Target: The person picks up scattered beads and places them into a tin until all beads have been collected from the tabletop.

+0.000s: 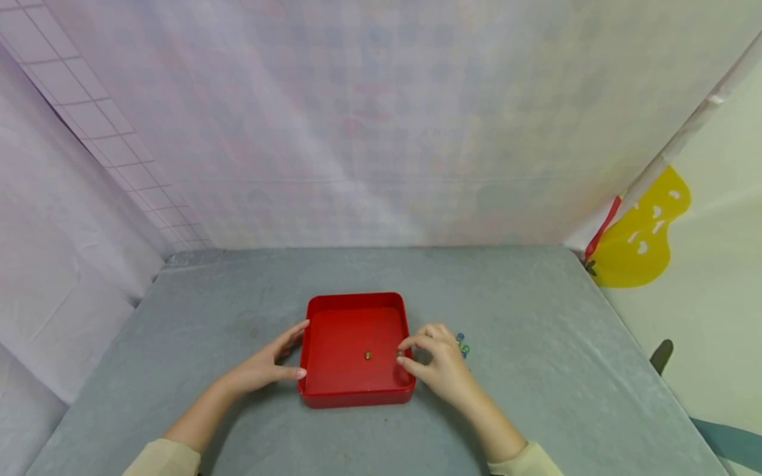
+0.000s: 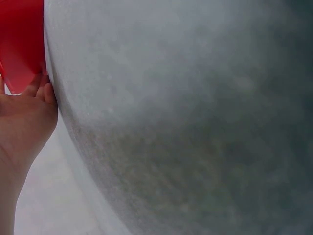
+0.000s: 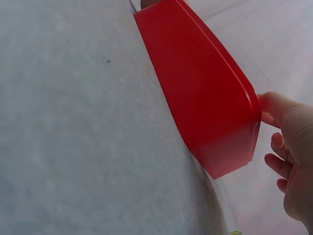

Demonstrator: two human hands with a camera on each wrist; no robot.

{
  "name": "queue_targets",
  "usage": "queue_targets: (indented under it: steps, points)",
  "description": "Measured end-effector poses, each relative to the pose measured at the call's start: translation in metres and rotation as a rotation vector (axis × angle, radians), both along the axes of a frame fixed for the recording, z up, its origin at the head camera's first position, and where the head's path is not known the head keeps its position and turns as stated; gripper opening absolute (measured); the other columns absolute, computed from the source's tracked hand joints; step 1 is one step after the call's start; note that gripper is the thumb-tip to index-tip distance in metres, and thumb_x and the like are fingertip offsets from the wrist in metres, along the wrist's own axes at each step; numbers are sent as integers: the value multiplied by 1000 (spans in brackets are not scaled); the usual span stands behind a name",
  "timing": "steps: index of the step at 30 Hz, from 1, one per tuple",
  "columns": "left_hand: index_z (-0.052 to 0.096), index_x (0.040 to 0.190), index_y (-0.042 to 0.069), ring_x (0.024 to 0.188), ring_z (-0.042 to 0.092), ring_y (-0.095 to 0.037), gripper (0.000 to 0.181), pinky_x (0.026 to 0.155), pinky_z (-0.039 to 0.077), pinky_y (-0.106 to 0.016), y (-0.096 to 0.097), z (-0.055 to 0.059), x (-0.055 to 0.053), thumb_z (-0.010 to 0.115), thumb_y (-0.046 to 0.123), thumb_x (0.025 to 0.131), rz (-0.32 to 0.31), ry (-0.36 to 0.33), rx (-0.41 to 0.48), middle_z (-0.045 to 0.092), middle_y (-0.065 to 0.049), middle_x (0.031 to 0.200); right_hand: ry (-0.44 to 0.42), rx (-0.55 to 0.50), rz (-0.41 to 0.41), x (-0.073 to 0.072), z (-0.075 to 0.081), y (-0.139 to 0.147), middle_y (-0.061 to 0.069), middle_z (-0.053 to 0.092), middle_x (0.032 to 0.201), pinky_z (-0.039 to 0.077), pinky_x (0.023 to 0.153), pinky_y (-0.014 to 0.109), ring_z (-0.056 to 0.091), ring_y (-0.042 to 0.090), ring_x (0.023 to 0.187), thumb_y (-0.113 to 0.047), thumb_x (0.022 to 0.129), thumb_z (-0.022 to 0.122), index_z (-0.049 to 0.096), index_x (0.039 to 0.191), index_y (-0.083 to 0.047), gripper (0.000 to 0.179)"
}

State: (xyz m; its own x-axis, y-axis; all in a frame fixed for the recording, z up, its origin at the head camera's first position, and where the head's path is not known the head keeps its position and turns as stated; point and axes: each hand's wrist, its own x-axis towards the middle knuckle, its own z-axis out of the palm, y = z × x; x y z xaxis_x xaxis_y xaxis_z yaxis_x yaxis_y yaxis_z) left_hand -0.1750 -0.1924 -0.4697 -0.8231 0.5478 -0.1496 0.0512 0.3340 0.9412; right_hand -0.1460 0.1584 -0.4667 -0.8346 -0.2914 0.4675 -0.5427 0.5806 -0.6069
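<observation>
A square red tray [image 1: 357, 400] lies between my two hands. My left hand [image 1: 264, 363] rests its thumb and fairly straight fingers against the tray's left side; in the left wrist view, the hand [image 2: 27, 117] touches the red wall. Over the tray's right rim, my right hand [image 1: 443, 367] pinches a small brownish marble [image 1: 399, 354] between thumb and index finger. The right wrist view shows the hand [image 3: 296, 147] at the rim, but the marble is hidden there. Another small brownish marble [image 1: 368, 355] lies on the tray floor.
Several blue and green glass marbles [image 1: 463, 346] lie on the table just right of my right hand. The grey cloth-covered table [image 1: 250, 284] meets a pale patterned curtain [image 1: 357, 132] at the back. A yellow printed shape [image 1: 643, 244] marks the right-hand cloth.
</observation>
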Motion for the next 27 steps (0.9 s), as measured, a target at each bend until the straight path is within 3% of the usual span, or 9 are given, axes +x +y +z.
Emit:
queue_targets:
  steps: [10,27]
  points:
    - [18,154,13,140,19,-36,83,109,19,-56,-1,-2,-2,69,17,88,5,-17,8,22,-14,155,0,6,0,0,2,-1,-2,58,84,39,76,35,45,8,90,-17,76,82,73,90,-20,17]
    - [18,154,13,140,20,-36,84,109,19,-56,-1,-3,-2,70,16,88,-1,-2,7,22,-14,155,-17,5,2,2,4,0,0,58,84,41,75,35,45,9,90,-17,76,83,73,92,-13,19]
